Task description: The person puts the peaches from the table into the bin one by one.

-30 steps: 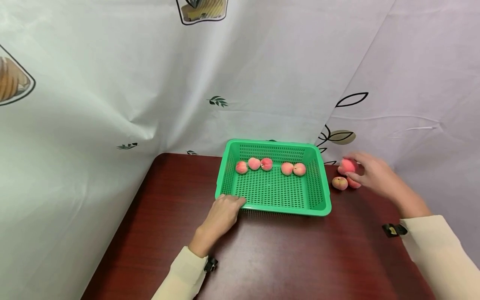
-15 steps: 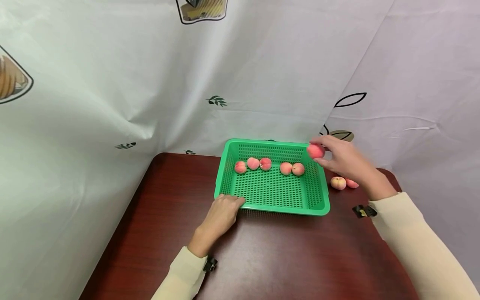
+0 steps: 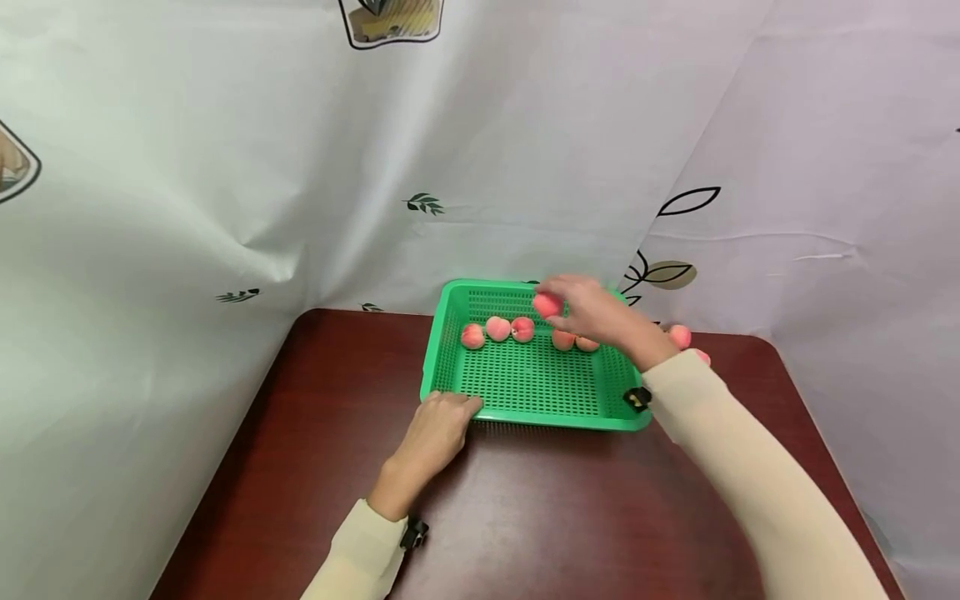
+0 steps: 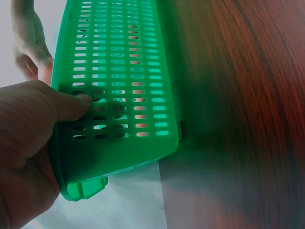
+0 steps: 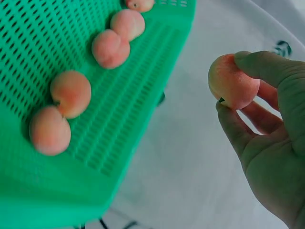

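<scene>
Over the back wall of the green plastic basket (image 3: 540, 421), my right hand (image 3: 592, 312) pinches a pink peach (image 3: 547, 305) between thumb and fingers. The right wrist view shows this held peach (image 5: 233, 82) higher than the rim. Along the back of the basket floor lie several peaches: three together at the left, including a redder peach (image 3: 522, 329), and a pair at the right, with a peach (image 3: 564, 340) partly under my hand. My left hand (image 3: 438, 429) grips the front rim near its left corner, the thumb (image 4: 71, 106) against the slotted outer wall.
Right of the basket, a peach (image 3: 679, 336) and another peach (image 3: 702, 357) sit on the dark red wooden table (image 3: 525, 517), partly behind my right sleeve (image 3: 720, 433). A white printed sheet (image 3: 525, 150) hangs right behind the basket.
My right hand has lifted a peach from the group on the right and carried it left, past the right rim, over the basket. My left hand keeps its hold on the rim.
</scene>
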Demonstrator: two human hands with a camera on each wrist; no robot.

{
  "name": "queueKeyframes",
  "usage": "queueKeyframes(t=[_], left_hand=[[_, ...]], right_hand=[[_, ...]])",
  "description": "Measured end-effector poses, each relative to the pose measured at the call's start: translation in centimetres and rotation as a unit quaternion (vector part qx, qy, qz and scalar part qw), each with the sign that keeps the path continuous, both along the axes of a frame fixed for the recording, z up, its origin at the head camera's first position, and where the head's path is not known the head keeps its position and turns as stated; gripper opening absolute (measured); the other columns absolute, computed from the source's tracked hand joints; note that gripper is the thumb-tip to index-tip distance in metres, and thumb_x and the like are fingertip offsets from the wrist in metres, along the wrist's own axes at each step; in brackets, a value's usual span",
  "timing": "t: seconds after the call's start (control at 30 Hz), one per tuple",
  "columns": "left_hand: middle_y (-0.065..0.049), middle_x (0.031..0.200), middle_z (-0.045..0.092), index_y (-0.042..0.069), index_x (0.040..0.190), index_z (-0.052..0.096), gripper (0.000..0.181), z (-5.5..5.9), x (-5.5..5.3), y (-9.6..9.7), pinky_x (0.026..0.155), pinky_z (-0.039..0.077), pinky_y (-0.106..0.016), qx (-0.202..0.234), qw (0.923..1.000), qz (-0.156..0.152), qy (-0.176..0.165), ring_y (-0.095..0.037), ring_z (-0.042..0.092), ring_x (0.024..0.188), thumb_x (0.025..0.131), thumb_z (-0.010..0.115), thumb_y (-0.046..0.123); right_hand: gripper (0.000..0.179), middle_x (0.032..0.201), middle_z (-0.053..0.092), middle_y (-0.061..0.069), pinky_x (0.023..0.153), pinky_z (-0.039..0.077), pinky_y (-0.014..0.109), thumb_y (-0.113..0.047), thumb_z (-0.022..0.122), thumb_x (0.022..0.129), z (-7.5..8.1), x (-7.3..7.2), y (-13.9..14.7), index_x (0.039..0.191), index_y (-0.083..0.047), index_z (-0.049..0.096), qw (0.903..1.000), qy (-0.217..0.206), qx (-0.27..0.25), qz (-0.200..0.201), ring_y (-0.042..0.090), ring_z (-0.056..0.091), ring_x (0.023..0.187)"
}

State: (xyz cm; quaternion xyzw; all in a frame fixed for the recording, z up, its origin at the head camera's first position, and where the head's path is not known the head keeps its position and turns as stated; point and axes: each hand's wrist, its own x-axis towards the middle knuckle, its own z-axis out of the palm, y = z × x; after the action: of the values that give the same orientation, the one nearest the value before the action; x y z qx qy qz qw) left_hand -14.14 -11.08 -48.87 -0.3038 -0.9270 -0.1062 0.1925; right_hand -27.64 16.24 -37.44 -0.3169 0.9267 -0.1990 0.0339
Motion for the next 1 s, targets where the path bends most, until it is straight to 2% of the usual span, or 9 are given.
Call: queueKeyframes(t=[0.13, 0.27, 0.37, 0.6, 0.87, 1.0], left_hand=[[0.007, 0.059, 0.023, 0.018, 0.068, 0.041, 0.041, -0.1, 0.1, -0.3, 0.060, 0.022, -0.026, -0.005, 0.9999, 0.007, -0.009, -0.011, 0.035, 0.052, 0.081, 0.061, -0.016], [0.008, 0.059, 0.025, 0.018, 0.069, 0.043, 0.040, -0.2, 0.0, -0.3, 0.060, 0.023, -0.026, -0.004, 0.9998, 0.010, -0.014, -0.012, 0.038, 0.052, 0.082, 0.062, -0.015], [0.007, 0.058, 0.027, 0.017, 0.069, 0.044, 0.040, -0.1, 0.0, -0.4, 0.060, 0.024, -0.026, -0.002, 0.9998, 0.012, -0.017, -0.013, 0.040, 0.052, 0.082, 0.063, -0.015], [0.007, 0.059, 0.027, 0.017, 0.069, 0.042, 0.040, -0.2, 0.0, -0.4, 0.059, 0.023, -0.026, 0.005, 0.9999, 0.006, -0.012, -0.012, 0.039, 0.053, 0.082, 0.062, -0.015], [0.006, 0.058, 0.028, 0.018, 0.068, 0.039, 0.041, -0.3, 0.0, -0.4, 0.060, 0.022, -0.026, 0.009, 1.0000, -0.003, -0.001, -0.011, 0.036, 0.052, 0.083, 0.062, -0.014], [0.007, 0.059, 0.027, 0.017, 0.068, 0.039, 0.041, -0.3, -0.1, -0.4, 0.060, 0.021, -0.026, 0.007, 1.0000, -0.004, -0.003, -0.011, 0.035, 0.052, 0.083, 0.062, -0.013]], right_hand=[[0.048, 0.130, 0.066, 0.014, 0.092, 0.055, 0.044, -0.012, 0.076, 0.093, -1.0, -0.8, -3.0, 0.137, -0.002, 0.060, 0.9996, -0.023, 0.015, 0.004, 0.029, 0.065, 0.113], [0.047, 0.132, 0.064, 0.013, 0.092, 0.054, 0.042, -0.012, 0.074, 0.094, -1.9, -1.5, -5.3, 0.138, -0.002, 0.061, 0.9980, -0.049, 0.038, 0.013, 0.029, 0.061, 0.116], [0.047, 0.136, 0.063, 0.016, 0.093, 0.053, 0.042, -0.011, 0.073, 0.094, -2.7, -1.9, -6.7, 0.138, -0.001, 0.061, 0.9967, -0.044, 0.053, 0.043, 0.031, 0.060, 0.122], [0.034, 0.125, 0.067, 0.013, 0.092, 0.053, 0.038, -0.007, 0.070, 0.095, -5.0, -1.9, -9.6, 0.129, -0.002, 0.066, 0.9890, -0.009, 0.077, 0.126, 0.027, 0.064, 0.113], [0.032, 0.131, 0.063, 0.010, 0.093, 0.053, 0.039, -0.008, 0.068, 0.098, -6.3, -1.1, -11.6, 0.130, -0.008, 0.067, 0.9758, -0.013, 0.151, 0.157, 0.029, 0.062, 0.119], [0.029, 0.128, 0.065, 0.011, 0.088, 0.054, 0.037, -0.010, 0.065, 0.099, -6.8, -1.2, -12.3, 0.128, -0.005, 0.065, 0.9735, -0.009, 0.159, 0.164, 0.028, 0.065, 0.112]])
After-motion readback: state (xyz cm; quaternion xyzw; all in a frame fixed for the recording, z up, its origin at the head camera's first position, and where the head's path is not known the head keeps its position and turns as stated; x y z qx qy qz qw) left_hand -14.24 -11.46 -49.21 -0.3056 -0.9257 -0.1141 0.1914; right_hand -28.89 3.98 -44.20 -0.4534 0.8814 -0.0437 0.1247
